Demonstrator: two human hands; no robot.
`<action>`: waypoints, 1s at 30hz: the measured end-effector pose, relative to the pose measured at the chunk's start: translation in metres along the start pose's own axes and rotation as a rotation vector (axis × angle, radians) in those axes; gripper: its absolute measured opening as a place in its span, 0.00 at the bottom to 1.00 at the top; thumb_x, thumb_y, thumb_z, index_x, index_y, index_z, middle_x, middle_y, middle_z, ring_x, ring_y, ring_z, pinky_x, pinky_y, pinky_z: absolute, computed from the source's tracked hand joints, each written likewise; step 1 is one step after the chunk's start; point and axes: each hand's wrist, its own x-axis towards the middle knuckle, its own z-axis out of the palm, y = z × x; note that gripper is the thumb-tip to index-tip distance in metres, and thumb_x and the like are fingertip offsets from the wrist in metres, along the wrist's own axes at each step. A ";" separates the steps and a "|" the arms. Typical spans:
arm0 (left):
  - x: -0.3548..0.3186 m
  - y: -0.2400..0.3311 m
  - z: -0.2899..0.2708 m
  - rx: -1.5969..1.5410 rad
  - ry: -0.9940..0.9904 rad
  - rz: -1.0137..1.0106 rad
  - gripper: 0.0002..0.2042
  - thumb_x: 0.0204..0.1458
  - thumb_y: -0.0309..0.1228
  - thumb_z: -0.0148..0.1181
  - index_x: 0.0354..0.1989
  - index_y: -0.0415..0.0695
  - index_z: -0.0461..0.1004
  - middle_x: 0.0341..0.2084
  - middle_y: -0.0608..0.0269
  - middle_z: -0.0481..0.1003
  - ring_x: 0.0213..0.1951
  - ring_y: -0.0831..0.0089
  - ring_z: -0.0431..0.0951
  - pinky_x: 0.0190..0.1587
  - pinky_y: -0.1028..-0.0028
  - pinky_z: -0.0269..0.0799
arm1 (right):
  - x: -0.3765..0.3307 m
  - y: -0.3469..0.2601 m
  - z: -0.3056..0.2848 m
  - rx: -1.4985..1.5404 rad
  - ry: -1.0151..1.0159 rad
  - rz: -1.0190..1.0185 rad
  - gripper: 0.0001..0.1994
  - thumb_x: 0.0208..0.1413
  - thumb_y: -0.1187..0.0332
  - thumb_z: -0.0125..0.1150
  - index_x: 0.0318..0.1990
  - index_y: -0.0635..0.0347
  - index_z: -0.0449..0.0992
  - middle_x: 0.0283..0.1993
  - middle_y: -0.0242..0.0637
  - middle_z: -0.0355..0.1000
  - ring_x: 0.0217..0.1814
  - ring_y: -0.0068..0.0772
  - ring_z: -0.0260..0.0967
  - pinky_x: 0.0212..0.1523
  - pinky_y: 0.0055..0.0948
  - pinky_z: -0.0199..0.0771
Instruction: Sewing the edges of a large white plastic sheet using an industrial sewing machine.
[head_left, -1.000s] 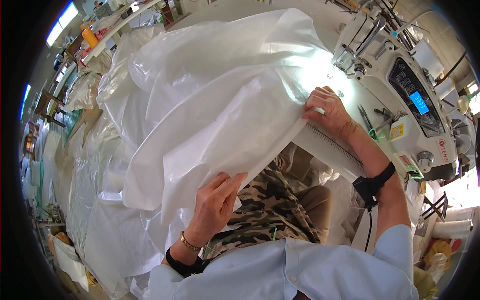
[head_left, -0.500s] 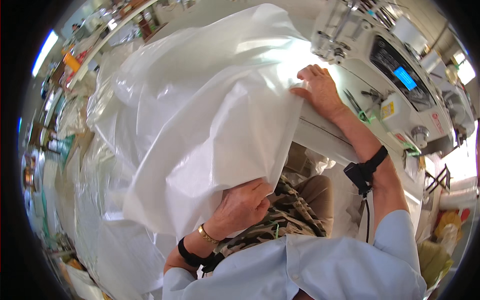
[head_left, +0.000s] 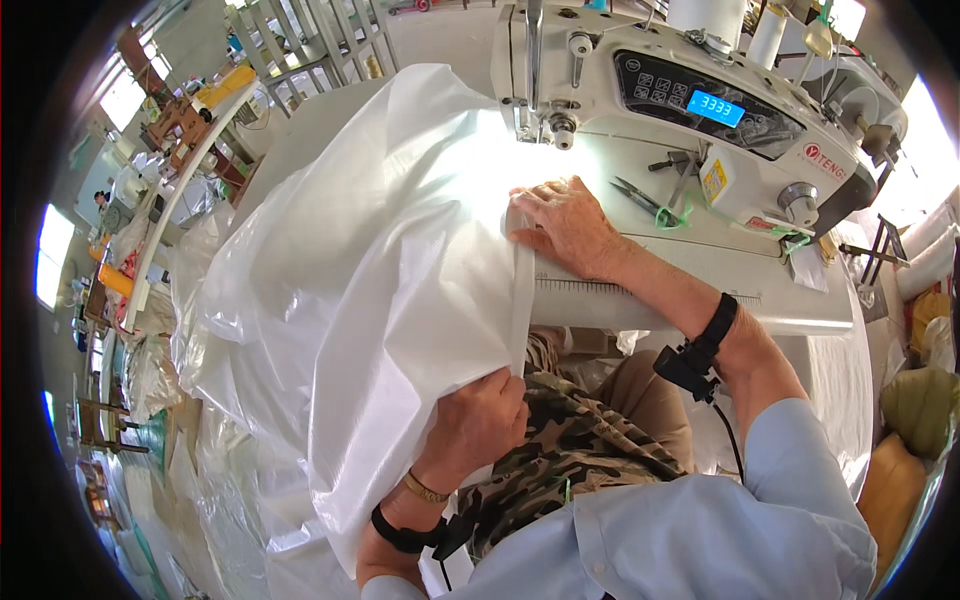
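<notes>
A large white, glossy plastic sheet (head_left: pixel 390 260) drapes over the sewing machine table and down past its left front side. Its near right corner is gripped in my left hand (head_left: pixel 472 425), fingers curled round the edge above my lap. Farther up the same edge, my right hand (head_left: pixel 568 228) has its thumb and fingers closed on the sheet, just in front of the sewing machine (head_left: pixel 560 75). Bright lamp glare washes out the sheet beneath the machine's head, so the needle area is hard to see. The sheet's edge runs fairly straight between my hands.
Scissors (head_left: pixel 640 198) with a green tie lie on the table right of my right hand. A white bottle-like container (head_left: pixel 716 178) stands against the machine. A ruler strip (head_left: pixel 590 286) runs along the table's front. Clear plastic (head_left: pixel 235 450) heaps at the left.
The view has turned, so the machine shows lower and more to the left. The sheet's edge between my hands hangs straighter; both hands keep hold of it.
</notes>
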 end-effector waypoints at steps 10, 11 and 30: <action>0.062 -0.027 -0.006 0.065 -0.086 -0.004 0.05 0.41 0.23 0.57 0.19 0.40 0.67 0.20 0.54 0.69 0.23 0.51 0.75 0.28 0.59 0.72 | -0.005 -0.004 -0.001 0.035 -0.067 -0.006 0.26 0.60 0.48 0.54 0.56 0.59 0.71 0.61 0.39 0.70 0.59 0.38 0.69 0.57 0.43 0.59; 0.070 -0.033 -0.004 0.070 -0.084 0.010 0.05 0.41 0.23 0.56 0.19 0.40 0.67 0.20 0.54 0.70 0.23 0.51 0.75 0.28 0.59 0.72 | -0.005 -0.003 0.001 0.038 -0.074 0.005 0.26 0.60 0.49 0.54 0.56 0.59 0.71 0.62 0.38 0.69 0.60 0.38 0.68 0.59 0.44 0.58; 0.125 0.005 -0.027 -0.080 0.073 0.132 0.16 0.53 0.28 0.59 0.50 0.38 0.75 0.48 0.52 0.75 0.44 0.54 0.76 0.48 0.64 0.71 | -0.004 0.006 -0.005 0.172 -0.052 0.151 0.20 0.52 0.71 0.56 0.54 0.61 0.73 0.43 0.45 0.75 0.53 0.44 0.71 0.56 0.51 0.66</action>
